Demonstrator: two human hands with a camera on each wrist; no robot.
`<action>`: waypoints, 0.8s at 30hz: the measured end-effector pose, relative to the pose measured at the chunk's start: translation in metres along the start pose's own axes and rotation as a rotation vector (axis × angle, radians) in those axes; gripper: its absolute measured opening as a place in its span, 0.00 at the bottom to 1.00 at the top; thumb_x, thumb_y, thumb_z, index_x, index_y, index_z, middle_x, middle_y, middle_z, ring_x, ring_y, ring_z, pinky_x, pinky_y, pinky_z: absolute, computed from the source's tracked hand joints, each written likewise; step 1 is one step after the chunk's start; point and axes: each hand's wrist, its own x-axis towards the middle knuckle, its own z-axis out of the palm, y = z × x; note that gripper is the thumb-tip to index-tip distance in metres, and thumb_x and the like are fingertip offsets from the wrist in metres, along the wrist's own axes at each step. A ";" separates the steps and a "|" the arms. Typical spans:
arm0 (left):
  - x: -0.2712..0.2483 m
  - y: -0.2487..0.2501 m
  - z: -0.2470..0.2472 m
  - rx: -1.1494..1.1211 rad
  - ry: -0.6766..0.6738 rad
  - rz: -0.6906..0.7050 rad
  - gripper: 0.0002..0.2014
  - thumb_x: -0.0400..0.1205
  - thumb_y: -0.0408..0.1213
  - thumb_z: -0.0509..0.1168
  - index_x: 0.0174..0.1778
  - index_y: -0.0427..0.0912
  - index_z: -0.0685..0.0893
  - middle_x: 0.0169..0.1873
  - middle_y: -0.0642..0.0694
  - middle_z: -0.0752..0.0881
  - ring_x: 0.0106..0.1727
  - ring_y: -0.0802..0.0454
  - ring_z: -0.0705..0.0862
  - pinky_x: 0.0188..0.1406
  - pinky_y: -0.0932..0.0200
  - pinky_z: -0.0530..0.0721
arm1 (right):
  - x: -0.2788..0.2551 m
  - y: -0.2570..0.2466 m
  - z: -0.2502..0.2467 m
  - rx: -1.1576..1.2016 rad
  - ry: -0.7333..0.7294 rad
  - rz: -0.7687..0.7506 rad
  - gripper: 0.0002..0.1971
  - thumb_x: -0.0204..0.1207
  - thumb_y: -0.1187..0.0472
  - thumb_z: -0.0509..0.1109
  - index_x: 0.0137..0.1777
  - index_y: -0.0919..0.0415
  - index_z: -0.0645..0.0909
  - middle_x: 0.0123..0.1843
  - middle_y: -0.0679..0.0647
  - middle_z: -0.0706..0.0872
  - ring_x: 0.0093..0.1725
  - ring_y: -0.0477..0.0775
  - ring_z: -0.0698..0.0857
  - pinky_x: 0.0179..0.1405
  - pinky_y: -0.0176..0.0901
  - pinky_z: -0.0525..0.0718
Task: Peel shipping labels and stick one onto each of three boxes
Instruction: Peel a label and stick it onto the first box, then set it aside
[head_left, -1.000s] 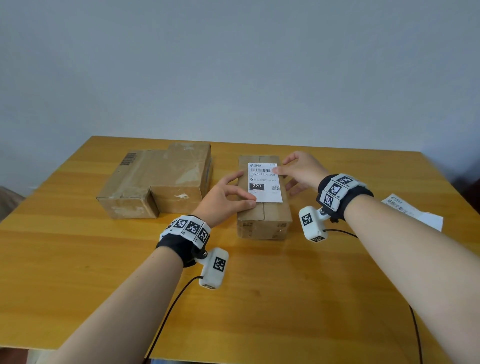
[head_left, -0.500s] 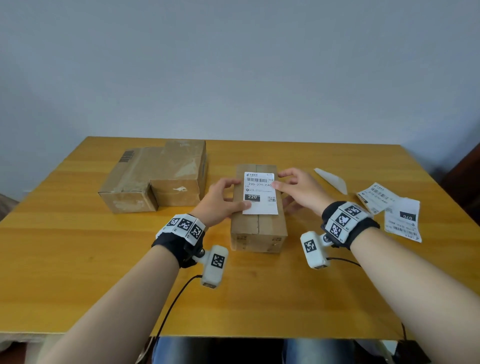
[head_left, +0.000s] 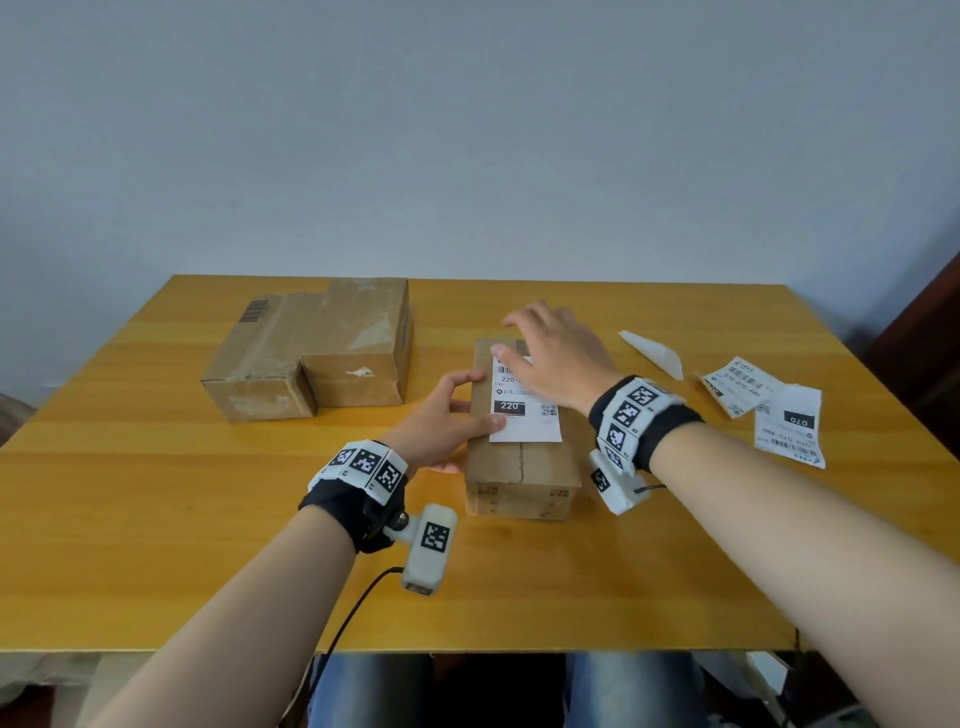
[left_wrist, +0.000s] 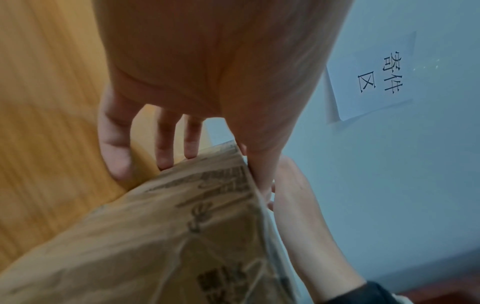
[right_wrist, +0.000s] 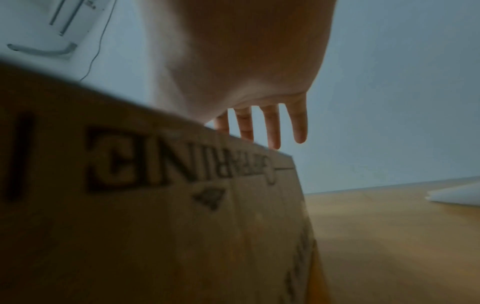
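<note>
Wooden table (head_left: 156, 519) against pale wall. Small box (head_left: 522, 467) near table middle, label (head_left: 524, 415) on top. Left hand (head_left: 441, 421) gripping box side, thumb on label; right hand (head_left: 558, 353) flat, fingers straight, pressing label.

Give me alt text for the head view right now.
The right hand lies flat, fingers straight, on a white shipping label atop a small cardboard box, while the left hand steadies the box's left edge. Two larger boxes sit left on the wooden table; two loose labels lie right.
</note>
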 end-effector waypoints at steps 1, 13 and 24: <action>-0.001 0.000 0.001 -0.004 0.002 0.004 0.30 0.82 0.49 0.76 0.77 0.67 0.70 0.60 0.54 0.85 0.55 0.52 0.90 0.52 0.43 0.94 | 0.001 -0.005 0.003 -0.004 -0.014 0.013 0.28 0.88 0.34 0.53 0.77 0.51 0.74 0.79 0.52 0.77 0.74 0.61 0.77 0.66 0.64 0.81; -0.004 -0.002 0.006 -0.090 0.008 0.005 0.31 0.82 0.43 0.76 0.78 0.62 0.68 0.59 0.46 0.84 0.36 0.58 0.91 0.27 0.61 0.88 | -0.002 -0.023 0.027 -0.071 -0.065 0.180 0.38 0.83 0.24 0.44 0.78 0.50 0.71 0.78 0.54 0.80 0.75 0.66 0.76 0.65 0.70 0.78; -0.003 -0.007 0.006 -0.189 0.022 -0.124 0.35 0.77 0.45 0.81 0.77 0.48 0.72 0.61 0.44 0.87 0.46 0.53 0.92 0.31 0.60 0.89 | 0.001 -0.021 0.032 -0.062 -0.075 0.246 0.38 0.84 0.26 0.45 0.78 0.54 0.72 0.76 0.55 0.79 0.76 0.65 0.74 0.57 0.63 0.82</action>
